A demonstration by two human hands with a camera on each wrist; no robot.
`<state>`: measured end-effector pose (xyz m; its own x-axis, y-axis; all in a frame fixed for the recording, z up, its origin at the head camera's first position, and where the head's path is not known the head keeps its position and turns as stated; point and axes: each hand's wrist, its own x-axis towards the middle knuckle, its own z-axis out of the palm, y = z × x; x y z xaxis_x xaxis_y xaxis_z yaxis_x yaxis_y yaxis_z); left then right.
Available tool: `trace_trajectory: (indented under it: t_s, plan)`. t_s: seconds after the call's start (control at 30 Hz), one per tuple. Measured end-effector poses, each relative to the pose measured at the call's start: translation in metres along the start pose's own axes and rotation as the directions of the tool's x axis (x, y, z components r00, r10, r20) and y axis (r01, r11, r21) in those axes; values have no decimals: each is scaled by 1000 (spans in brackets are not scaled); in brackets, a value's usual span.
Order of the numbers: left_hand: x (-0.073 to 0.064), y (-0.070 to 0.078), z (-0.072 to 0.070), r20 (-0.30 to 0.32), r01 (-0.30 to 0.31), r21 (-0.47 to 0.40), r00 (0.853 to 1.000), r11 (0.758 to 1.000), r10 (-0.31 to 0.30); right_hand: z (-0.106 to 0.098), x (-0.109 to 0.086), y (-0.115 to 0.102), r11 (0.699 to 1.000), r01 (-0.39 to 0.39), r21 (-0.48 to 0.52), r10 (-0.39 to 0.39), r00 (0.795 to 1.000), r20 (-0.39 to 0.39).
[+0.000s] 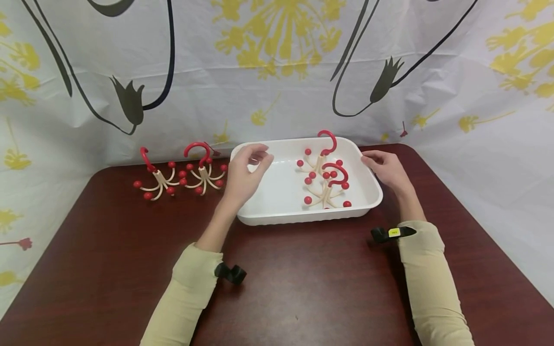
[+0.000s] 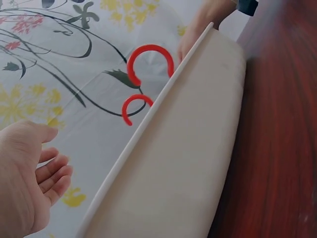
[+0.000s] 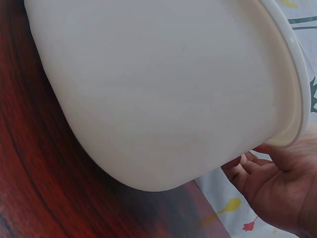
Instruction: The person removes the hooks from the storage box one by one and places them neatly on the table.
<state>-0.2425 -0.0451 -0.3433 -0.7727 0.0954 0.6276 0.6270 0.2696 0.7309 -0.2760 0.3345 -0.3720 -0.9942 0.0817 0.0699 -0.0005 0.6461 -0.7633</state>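
My left hand (image 1: 245,174) is over the left end of a white rectangular tray (image 1: 277,217), its fingers loosely bent and nothing between them. In the left wrist view, that hand (image 2: 29,173) hangs apart from the tray's rim. At the opposite end, my right hand (image 1: 387,170) grips the rim, thumb at the edge and fingers bent beneath the lip in the right wrist view. Inside the tray, towards its right side, stand two hangers, a rear one (image 1: 321,163) and a front one (image 1: 326,193), with red hooks and pale curved arms tipped by red balls.
Two similar hangers, one farther left (image 1: 159,180) and one nearer the tray (image 1: 203,175), stand on the dark reddish-brown table (image 1: 303,278). Behind the table hangs a white cloth (image 1: 195,48) with yellow and grey floral prints.
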Motion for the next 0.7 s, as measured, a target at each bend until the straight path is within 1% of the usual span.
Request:
trace_trajectory:
  t_s: [0.13,0.3,0.53,0.7]
  plan:
    - [-1,0,11,40,2,-8,999,1000,-1,0,1,1,1000,3,-1,-3,1000,-2]
    - [-3,2,23,85,11,10,996,1000,-11,0,1,1,1000,9,-4,-9,1000,5]
    - [-4,6,40,128,5,-5,992,1000,-4,0,1,0,1000,3,-3,-3,1000,9]
    - [-5,9,54,159,15,-14,987,1000,-12,0,1,1,1000,8,-5,-8,1000,4]
